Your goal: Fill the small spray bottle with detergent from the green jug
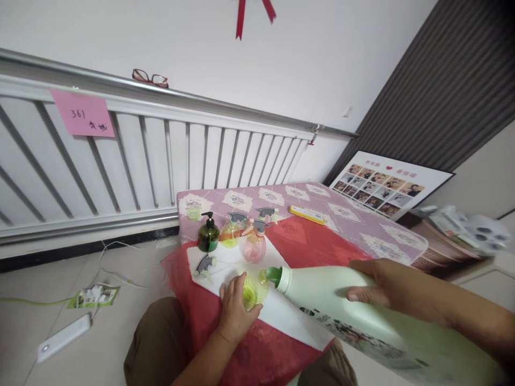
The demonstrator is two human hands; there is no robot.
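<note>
My left hand (236, 308) is wrapped round a small, clear yellow spray bottle (256, 288) without its head, standing on white paper (295, 316). In my right hand (382, 287) is a large pale green jug (325, 284), tipped on its side. Its green spout (274, 275) meets the small bottle's mouth; whether liquid flows I cannot make out. A loose grey spray head (205, 264) lies left of my left hand. Behind stand a pink spray bottle (254, 247), another yellow spray bottle (230, 236) and a dark green pump bottle (208, 233).
Red cloth (314, 244) lies under the paper on a purple patterned table (341, 209). A second loose spray head (266, 213) and a yellow box (307, 214) lie farther back. A white radiator (153, 155) runs along the wall. Cables and a power strip (94, 296) are on the floor.
</note>
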